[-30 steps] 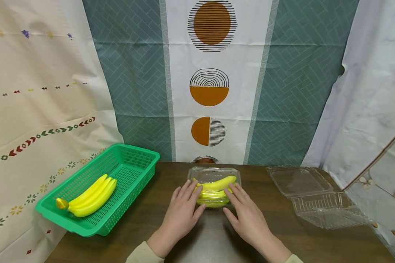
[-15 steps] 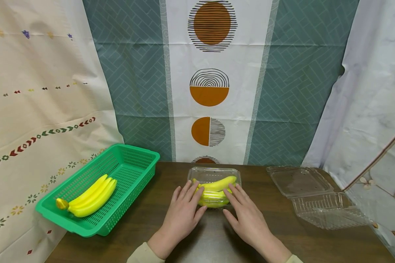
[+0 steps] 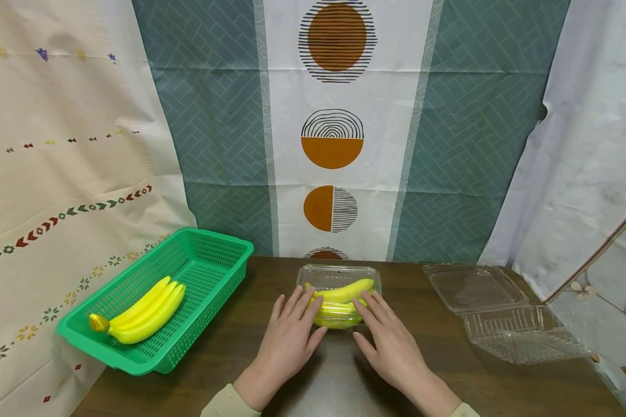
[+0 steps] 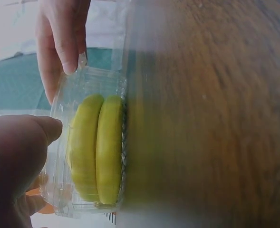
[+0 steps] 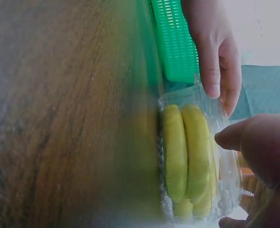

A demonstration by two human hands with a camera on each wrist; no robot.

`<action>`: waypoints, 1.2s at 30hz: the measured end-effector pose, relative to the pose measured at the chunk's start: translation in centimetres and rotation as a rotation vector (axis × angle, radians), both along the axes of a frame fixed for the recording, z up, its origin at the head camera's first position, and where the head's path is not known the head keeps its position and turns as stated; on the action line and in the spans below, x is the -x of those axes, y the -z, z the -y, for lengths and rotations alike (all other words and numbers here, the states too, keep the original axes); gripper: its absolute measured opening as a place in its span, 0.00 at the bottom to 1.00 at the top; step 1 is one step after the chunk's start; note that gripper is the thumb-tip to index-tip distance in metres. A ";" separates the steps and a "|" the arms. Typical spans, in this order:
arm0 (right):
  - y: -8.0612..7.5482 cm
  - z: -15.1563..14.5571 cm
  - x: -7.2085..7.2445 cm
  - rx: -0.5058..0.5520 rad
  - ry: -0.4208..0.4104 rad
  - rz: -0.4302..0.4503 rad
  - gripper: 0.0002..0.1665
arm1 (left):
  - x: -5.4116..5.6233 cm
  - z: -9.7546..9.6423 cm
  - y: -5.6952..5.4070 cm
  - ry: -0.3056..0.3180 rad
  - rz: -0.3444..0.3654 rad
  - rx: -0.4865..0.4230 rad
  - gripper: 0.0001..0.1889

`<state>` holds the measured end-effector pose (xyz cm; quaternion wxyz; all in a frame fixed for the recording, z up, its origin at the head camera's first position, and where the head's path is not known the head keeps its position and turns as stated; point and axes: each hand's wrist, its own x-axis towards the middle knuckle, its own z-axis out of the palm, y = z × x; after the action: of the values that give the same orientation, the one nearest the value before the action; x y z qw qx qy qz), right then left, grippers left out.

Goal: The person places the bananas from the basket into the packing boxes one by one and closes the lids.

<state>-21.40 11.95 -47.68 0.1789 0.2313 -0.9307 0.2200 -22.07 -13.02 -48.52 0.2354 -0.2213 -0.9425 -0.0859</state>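
Ideally, the left grip (image 3: 289, 336) and right grip (image 3: 393, 343), fingers loosely extended, should bear evenly on the clear plastic, box-shaped clamshell (image 3: 339, 279) between them, sparing the curved yellow bananas (image 3: 344, 293) inside.

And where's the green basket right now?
In the head view, the basket stands on the table, left of the left hand, beside the cream curtain.

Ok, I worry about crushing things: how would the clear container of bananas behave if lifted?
The clear container would probably flex if squeezed, since its walls look thin. Its glossy surface may feel slippery. It seems unlikely to roll, being boxy.
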 end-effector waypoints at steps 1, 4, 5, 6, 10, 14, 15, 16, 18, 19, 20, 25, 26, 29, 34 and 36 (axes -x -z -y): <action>0.0 0.0 0.0 0.001 -0.001 0.001 0.40 | 0.0 0.0 0.0 -0.001 -0.001 0.002 0.32; 0.1 0.2 0.1 0.002 -0.005 0.004 0.41 | 0.0 0.1 0.0 -0.006 -0.006 0.010 0.32; 0.1 0.2 0.2 -0.002 -0.006 0.003 0.41 | 0.0 0.2 0.0 -0.008 -0.008 0.011 0.32; 0.1 0.2 0.3 -0.005 -0.009 0.003 0.41 | 0.1 0.2 -0.1 -0.009 -0.010 0.014 0.32; 0.2 0.3 0.5 -0.026 -0.020 -0.005 0.42 | 0.1 0.3 -0.1 -0.012 -0.010 0.014 0.33; 0.3 0.5 0.7 -0.040 -0.029 -0.010 0.42 | 0.2 0.5 -0.2 -0.012 -0.014 0.010 0.33; 0.3 0.6 0.8 -0.043 -0.031 -0.011 0.42 | 0.2 0.5 -0.2 -0.013 -0.014 0.009 0.33; 0.3 0.6 0.9 -0.046 -0.033 -0.013 0.42 | 0.2 0.5 -0.2 -0.014 -0.015 0.007 0.33; 0.4 0.7 1.0 -0.054 -0.035 -0.019 0.42 | 0.2 0.6 -0.2 -0.017 -0.015 0.006 0.33; 0.4 0.8 1.1 -0.058 -0.036 -0.022 0.42 | 0.3 0.7 -0.2 -0.018 -0.014 0.005 0.33; 0.4 0.9 1.1 -0.060 -0.039 -0.025 0.42 | 0.3 0.7 -0.2 -0.020 -0.013 0.003 0.33; 0.4 1.2 1.4 -0.071 -0.048 -0.032 0.42 | 0.3 0.8 0.0 -0.035 -0.023 0.007 0.33; 0.4 1.2 1.4 -0.072 -0.049 -0.031 0.42 | 0.4 0.8 0.0 -0.039 -0.028 0.011 0.33; 0.4 1.4 1.5 -0.082 -0.048 -0.029 0.43 | 0.4 0.8 0.1 -0.054 -0.054 0.018 0.33; 0.4 1.8 1.7 -0.090 -0.056 -0.031 0.43 | 0.4 0.8 0.0 -0.077 -0.100 0.026 0.32; 0.4 1.9 1.8 -0.093 -0.058 -0.030 0.43 | 0.5 0.8 0.1 -0.082 -0.113 0.029 0.32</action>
<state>-23.21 10.03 -48.08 0.1752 0.2695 -0.9300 0.1782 -22.55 -13.85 -48.57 0.2882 -0.1905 -0.9371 -0.0500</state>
